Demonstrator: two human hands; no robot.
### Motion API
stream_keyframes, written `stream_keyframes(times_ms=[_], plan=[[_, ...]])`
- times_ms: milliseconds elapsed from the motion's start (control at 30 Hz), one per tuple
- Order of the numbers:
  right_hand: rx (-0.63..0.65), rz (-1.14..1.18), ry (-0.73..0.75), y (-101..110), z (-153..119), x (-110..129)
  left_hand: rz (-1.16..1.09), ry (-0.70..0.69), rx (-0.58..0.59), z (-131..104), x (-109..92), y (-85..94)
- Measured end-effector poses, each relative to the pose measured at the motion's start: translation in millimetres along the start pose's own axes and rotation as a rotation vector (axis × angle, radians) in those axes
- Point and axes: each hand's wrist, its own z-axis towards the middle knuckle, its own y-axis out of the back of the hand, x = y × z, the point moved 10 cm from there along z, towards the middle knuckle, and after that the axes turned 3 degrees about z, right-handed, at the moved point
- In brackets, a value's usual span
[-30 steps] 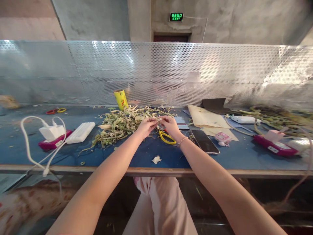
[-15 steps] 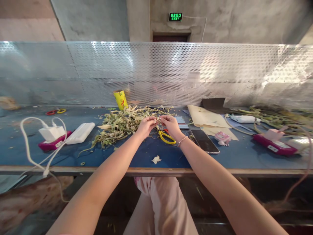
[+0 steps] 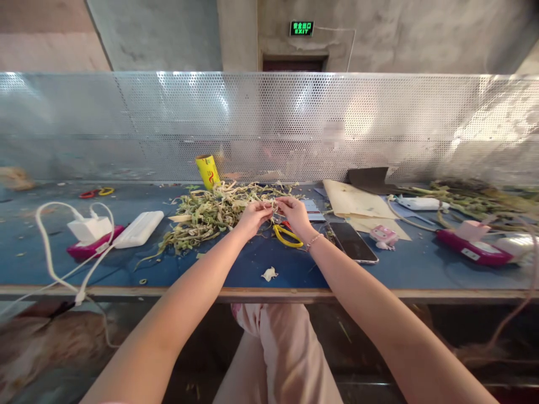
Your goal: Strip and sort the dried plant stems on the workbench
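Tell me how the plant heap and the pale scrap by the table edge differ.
The heap is large; the scrap is small. The heap is a tangle of green and tan strands; the scrap is a single pale piece. The heap lies by the left hand; the scrap lies nearer the table edge. Both rest on the blue table.

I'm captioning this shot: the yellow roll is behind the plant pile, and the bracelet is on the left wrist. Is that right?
Not quite: the head view shows the bracelet on the right wrist. The yellow roll is indeed behind the plant pile.
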Motion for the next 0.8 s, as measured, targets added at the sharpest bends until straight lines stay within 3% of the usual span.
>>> stream_keyframes(times_ms=[100, 333, 633, 800], plan=[[-0.005, 0.028, 0.000, 0.2, 0.4, -1.0, -0.022, -0.051, -0.022, 0.7, -3.9, 3.3], [-0.015, 0.050, -0.023, -0.2, 2.0, -9.5, -0.012, -0.029, -0.109, 0.6, -2.9, 11.4], [0.069, -0.105, 0.038, -6.8, 1.4, -3.9, 0.198, -0.064, -0.008, -0.9, -3.6, -0.8], [0.025, -0.144, 0.081, -1.6, 2.5, -0.6, 0.246, -0.060, 0.019, 1.2, -2.8, -4.8]])
